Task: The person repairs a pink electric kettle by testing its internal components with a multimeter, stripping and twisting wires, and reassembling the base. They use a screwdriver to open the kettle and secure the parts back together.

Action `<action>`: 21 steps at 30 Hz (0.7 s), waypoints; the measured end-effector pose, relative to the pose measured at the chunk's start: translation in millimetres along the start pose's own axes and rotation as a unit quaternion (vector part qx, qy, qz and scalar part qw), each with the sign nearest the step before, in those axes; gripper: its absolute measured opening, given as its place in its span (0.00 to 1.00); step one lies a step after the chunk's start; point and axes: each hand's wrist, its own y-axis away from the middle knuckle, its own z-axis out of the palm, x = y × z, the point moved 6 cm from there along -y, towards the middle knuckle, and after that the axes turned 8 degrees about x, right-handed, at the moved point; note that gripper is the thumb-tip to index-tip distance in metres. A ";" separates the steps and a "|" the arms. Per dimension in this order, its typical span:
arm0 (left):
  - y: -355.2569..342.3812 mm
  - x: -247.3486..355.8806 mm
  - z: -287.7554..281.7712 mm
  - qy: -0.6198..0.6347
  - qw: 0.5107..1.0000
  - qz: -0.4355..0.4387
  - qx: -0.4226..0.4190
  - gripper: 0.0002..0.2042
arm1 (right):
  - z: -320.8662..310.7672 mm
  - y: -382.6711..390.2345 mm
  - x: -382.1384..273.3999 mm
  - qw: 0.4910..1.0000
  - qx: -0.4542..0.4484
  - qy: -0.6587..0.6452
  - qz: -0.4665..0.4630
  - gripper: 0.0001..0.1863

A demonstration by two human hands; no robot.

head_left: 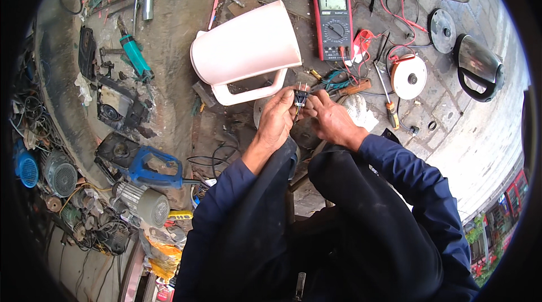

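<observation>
Between my two hands, just above my knees, is a black power plug [301, 98] with its metal prongs pointing away from me. A thin cord hangs from its near end. My left hand [274, 120] pinches the plug from the left, thumb on top. From the right, my right hand [334, 121] closes its fingertips on the plug's side. A pale pink jug [251, 45] lies on its side just beyond, its handle close to my left fingers. Past my right hand are pliers with teal grips [334, 80] and a screwdriver with a wooden-coloured handle [355, 88].
A red-and-black multimeter [334, 25] lies beyond the jug. To the right are a round kettle base [409, 77], a long screwdriver [392, 114], a metal kettle [477, 67] and a round black plate [442, 31]. Leftward lie a teal tool [134, 56], a blue power tool [152, 165] and motors [144, 203].
</observation>
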 end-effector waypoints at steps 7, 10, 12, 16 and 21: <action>7.1 8.3 -6.0 -0.024 0.999 0.025 0.008 0.20 | 6.7 2.8 35.1 0.979 0.029 0.193 -0.054 0.23; 14.8 14.4 -10.4 -0.003 1.000 0.028 -0.004 0.19 | 4.0 4.9 38.1 0.977 0.070 0.185 -0.078 0.20; 20.2 17.8 -12.7 0.017 1.000 0.025 -0.006 0.19 | 2.6 3.4 39.2 0.976 0.089 0.182 -0.083 0.20; 28.3 23.9 -11.8 0.065 0.998 0.012 -0.015 0.19 | 1.5 -2.8 33.2 0.976 0.073 0.176 -0.109 0.18; 34.4 35.6 -10.2 0.126 0.991 0.032 -0.017 0.19 | -8.2 -7.3 4.2 0.988 0.012 0.084 -0.130 0.16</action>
